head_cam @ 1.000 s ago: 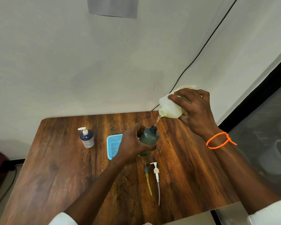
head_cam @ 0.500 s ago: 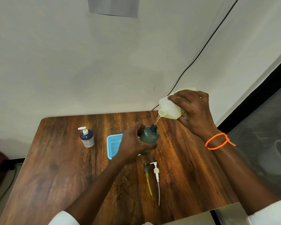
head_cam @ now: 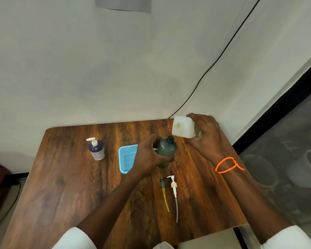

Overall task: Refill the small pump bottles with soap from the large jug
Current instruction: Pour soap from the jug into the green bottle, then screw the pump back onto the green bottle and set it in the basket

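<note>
- Two small bottles in view, with the refill judged roughly midway: one bottle capped, one open under the hands, two loose pumps yet to go back
- At the left of the worktop (head_cam: 65, 186), standing upright and well apart from the rest, a dark blue pump bottle (head_cam: 96, 150) with its white pump fitted; level of soap inside not readable through the dark wall
- Next along, a light blue mesh basket (head_cam: 127, 159), nothing visible in the part that shows, its right side hidden behind the left hand
- Near the middle, left hand (head_cam: 147, 155) wrapped around the green bottle (head_cam: 166, 150), fingers closed on its body, holding it upright on the worktop; neck open with no pump on it; looks filled high, though the tinted wall hides the exact level
- In front of it, lying flat side by side, a dark pump with a yellowish tube (head_cam: 164, 192) and a white pump with a clear tube (head_cam: 174, 194), just apart from each other
- At the right, right hand (head_cam: 206, 137) gripping the white jug (head_cam: 183, 129) by its side, fingers curled over the top; held just beside the green bottle's neck, no stream of soap visible; amount left inside not discernible
- Left to do, by judgement: setting the jug down, refitting the matching pump to the green bottle; home of the second loose pump unclear, no third bottle in view
</note>
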